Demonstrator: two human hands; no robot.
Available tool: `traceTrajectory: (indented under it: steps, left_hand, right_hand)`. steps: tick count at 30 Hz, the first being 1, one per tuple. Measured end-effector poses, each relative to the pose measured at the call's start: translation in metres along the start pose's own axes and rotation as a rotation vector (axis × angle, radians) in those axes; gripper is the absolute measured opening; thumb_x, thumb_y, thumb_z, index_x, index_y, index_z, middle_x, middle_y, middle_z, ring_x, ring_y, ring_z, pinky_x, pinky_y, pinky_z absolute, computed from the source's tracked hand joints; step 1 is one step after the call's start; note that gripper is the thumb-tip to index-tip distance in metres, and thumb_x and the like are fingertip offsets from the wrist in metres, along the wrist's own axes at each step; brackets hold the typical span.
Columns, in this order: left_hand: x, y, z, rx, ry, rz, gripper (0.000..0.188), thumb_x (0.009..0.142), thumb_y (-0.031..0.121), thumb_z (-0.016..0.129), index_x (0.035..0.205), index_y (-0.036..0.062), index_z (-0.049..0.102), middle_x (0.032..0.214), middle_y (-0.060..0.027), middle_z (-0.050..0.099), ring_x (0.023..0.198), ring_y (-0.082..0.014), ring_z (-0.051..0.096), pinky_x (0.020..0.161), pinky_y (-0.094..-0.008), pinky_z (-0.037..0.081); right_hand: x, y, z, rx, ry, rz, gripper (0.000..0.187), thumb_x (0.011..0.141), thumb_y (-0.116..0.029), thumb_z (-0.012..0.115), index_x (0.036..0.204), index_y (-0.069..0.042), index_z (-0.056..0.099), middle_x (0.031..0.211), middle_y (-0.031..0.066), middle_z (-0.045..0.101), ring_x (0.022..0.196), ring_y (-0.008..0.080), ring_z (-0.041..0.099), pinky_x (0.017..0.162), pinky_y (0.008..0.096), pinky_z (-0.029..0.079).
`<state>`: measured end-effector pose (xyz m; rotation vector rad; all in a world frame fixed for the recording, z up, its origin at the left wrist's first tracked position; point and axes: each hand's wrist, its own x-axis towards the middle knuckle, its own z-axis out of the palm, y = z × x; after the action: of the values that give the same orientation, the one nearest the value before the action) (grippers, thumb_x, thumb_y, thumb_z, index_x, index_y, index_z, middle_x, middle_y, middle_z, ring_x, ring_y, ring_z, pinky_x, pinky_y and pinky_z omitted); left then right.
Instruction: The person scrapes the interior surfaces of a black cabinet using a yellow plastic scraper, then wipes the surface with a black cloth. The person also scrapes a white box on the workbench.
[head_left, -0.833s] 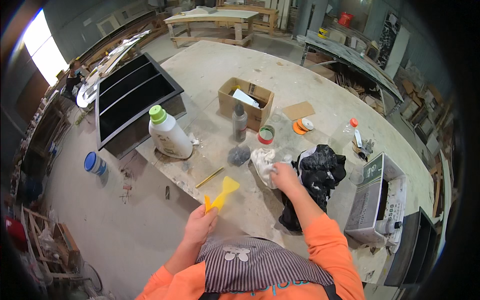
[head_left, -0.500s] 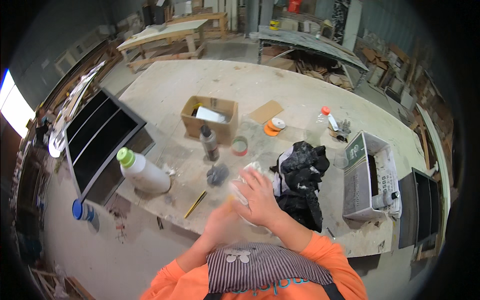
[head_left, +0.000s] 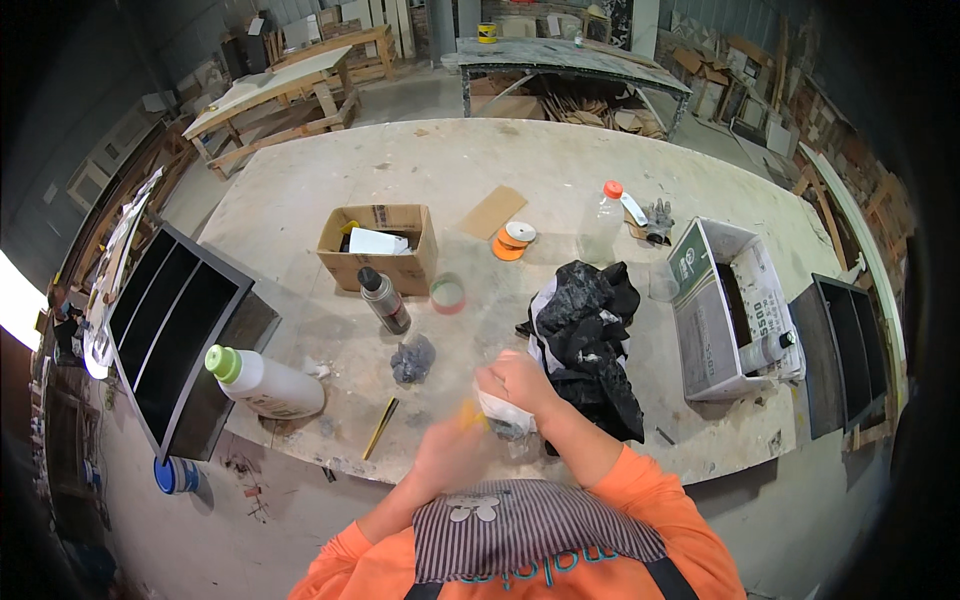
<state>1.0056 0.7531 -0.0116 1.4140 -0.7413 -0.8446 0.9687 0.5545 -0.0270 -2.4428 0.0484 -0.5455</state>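
Close to the table's near edge, my right hand (head_left: pixel 522 385) is closed round a crumpled white tissue or cloth (head_left: pixel 508 411). My left hand (head_left: pixel 450 455) is beside it, smeared by motion, with its fingers closed on a small yellow thing (head_left: pixel 472 414) too blurred to name. Under the white piece lies something clear and crumpled, like plastic (head_left: pixel 515 435). A black cloth or bag (head_left: pixel 588 345) is heaped just right of my right hand. Left of my hands are a grey crumpled wad (head_left: pixel 412 360) and a slim yellow-and-black tool (head_left: pixel 380 428).
A white bottle with a green cap (head_left: pixel 270 385), a spray can (head_left: pixel 385 302) and a cardboard box (head_left: pixel 378 262) stand on the left. A roll of tape (head_left: pixel 447 294), orange discs (head_left: pixel 510 241), a red-capped bottle (head_left: pixel 602 225) and an open carton (head_left: pixel 705 335) stand farther off. Dark shelf units (head_left: pixel 185 325) flank the table.
The view has shifted. My right hand has closed into a fist on the white piece, where its fingers lay stretched over it before. My left hand is a little apart from it now.
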Motion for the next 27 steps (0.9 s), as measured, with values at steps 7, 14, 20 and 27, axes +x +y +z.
traceTrajectory:
  steps: [7, 14, 20, 27]
  left_hand:
    - [-0.004, 0.003, -0.005, 0.500, -0.017, 0.280, 0.017, 0.099, 0.013, 0.052, 0.104, -0.0001, 0.061, 0.067, 0.0074, 0.044, 0.056, -0.0020, 0.036, 0.050, -0.0202, 0.029]
    - [-0.021, 0.036, -0.009, -0.455, 0.188, -0.083, 0.022, 0.100, 0.009, 0.048, 0.117, -0.0013, 0.057, 0.070, 0.0046, 0.049, 0.055, -0.0032, 0.040, 0.050, -0.0195, 0.032]
    - [0.014, 0.023, 0.039, 0.599, 0.214, -0.074, 0.033, 0.090, 0.028, 0.059, 0.108, 0.0002, 0.058, 0.098, -0.0237, 0.064, 0.090, -0.0435, 0.060, 0.078, -0.0474, 0.048]
    - [0.023, -0.001, 0.040, 0.358, 0.052, -0.111, 0.022, 0.095, 0.015, 0.052, 0.112, 0.0006, 0.054, 0.101, -0.0151, 0.056, 0.091, -0.0281, 0.052, 0.077, -0.0357, 0.041]
  right_hand:
    - [-0.013, 0.026, 0.003, 0.165, 0.073, 0.360, 0.036, 0.094, -0.030, 0.059, 0.075, 0.000, 0.067, 0.064, 0.0089, 0.061, 0.065, 0.0200, 0.059, 0.062, 0.0352, 0.045]
    - [-0.020, 0.047, -0.056, 1.539, 0.365, 0.668, 0.051, 0.100, -0.050, 0.046, 0.099, -0.003, 0.066, 0.091, 0.0078, 0.068, 0.079, 0.0209, 0.065, 0.071, 0.0357, 0.052]
    - [-0.003, -0.046, -0.013, 1.007, 0.574, 0.673, 0.039, 0.090, -0.026, 0.069, 0.118, -0.002, 0.057, 0.104, 0.0073, 0.064, 0.091, 0.0152, 0.060, 0.082, 0.0311, 0.050]
    - [0.000, -0.013, 0.000, 0.889, 0.492, 0.607, 0.041, 0.090, -0.039, 0.065, 0.100, 0.001, 0.063, 0.087, 0.0097, 0.066, 0.081, 0.0172, 0.060, 0.076, 0.0335, 0.048]
